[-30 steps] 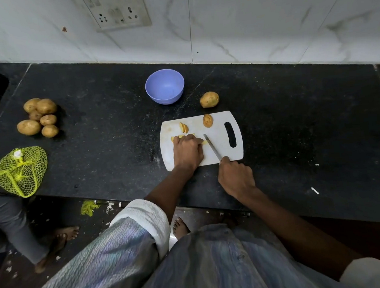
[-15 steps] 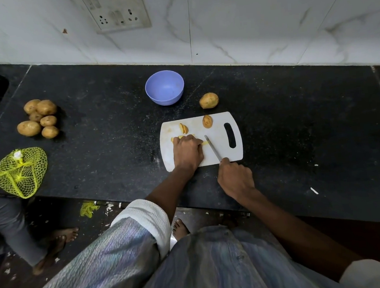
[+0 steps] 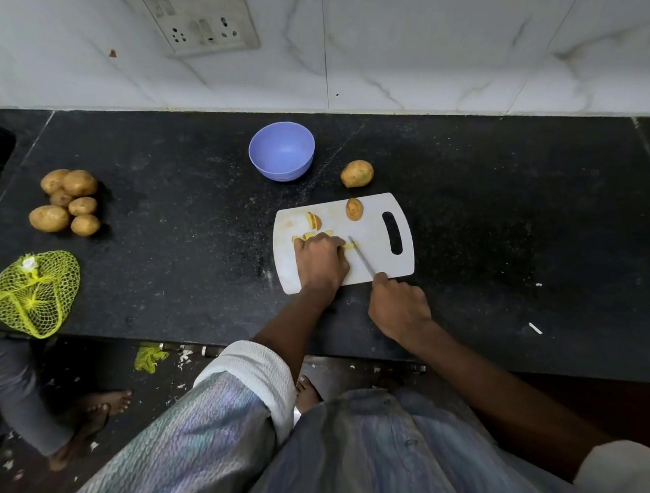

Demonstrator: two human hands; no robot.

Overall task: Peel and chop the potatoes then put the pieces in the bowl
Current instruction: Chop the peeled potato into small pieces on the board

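Observation:
A white cutting board (image 3: 378,257) lies on the black counter. My left hand (image 3: 320,264) presses down on yellow potato strips (image 3: 348,245) on the board, fingers curled over them. My right hand (image 3: 398,307) grips a knife (image 3: 361,257) whose blade angles toward the strips beside my left fingers. A few cut slices (image 3: 313,220) and a potato half (image 3: 354,209) sit at the board's far side. One whole potato (image 3: 356,173) lies just behind the board. The purple bowl (image 3: 281,150) stands behind the board's left end; its inside looks bare.
Several unpeeled potatoes (image 3: 67,202) are heaped at the counter's left. A yellow mesh bag (image 3: 33,292) lies near the front left edge. A wall socket (image 3: 202,22) is on the marble wall. Another person's leg and foot (image 3: 76,421) stand on the littered floor at left.
Hardly anything differs: the knife blade and my hands stay at the same spot on the board, with only a slight shift of the view.

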